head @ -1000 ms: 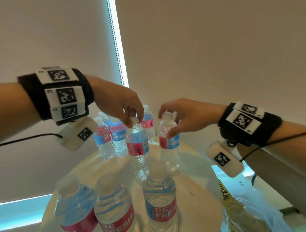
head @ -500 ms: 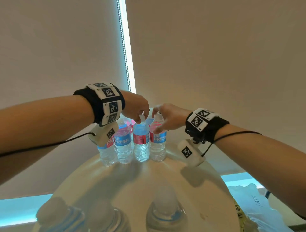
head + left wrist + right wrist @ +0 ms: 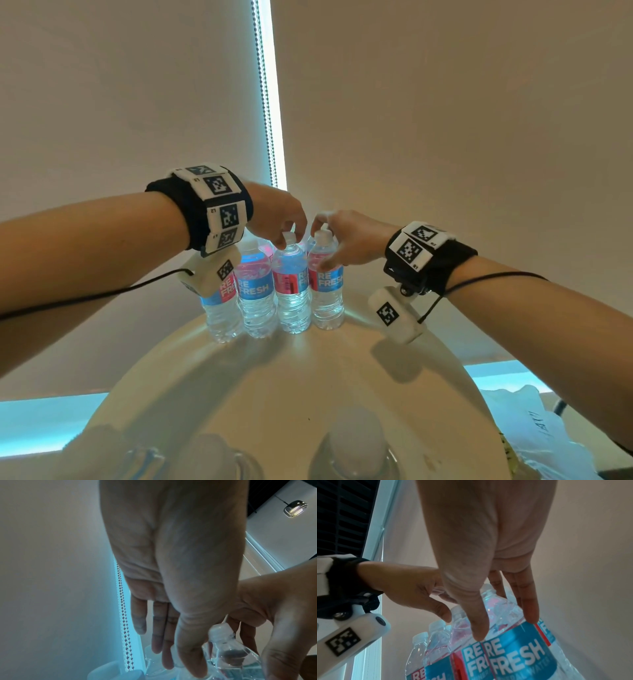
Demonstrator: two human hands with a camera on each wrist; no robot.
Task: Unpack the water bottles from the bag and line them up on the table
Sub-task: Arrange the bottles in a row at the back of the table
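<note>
Several clear water bottles with blue-and-red REFRESH labels stand in a row at the far edge of the round table (image 3: pixel 394 394). My left hand (image 3: pixel 289 233) pinches the white cap of the third bottle (image 3: pixel 291 294) from above. My right hand (image 3: pixel 322 246) holds the fourth bottle (image 3: pixel 327 298) at the row's right end. In the right wrist view its thumb and fingers (image 3: pixel 530 615) lie on opposite sides of that bottle's shoulder (image 3: pixel 518 655). Both bottles stand upright on the table, touching each other.
Two more bottles (image 3: pixel 255 291) stand left of the held ones, with others partly hidden behind. Blurred bottle caps (image 3: pixel 356 442) rise at the near edge. A crumpled plastic bag (image 3: pixel 534 428) lies low on the right. A blind with a bead chain (image 3: pixel 263 102) hangs just behind.
Both hands carried their bottles away from me to the far edge and set them beside the row. In the last half second the hands have barely moved.
</note>
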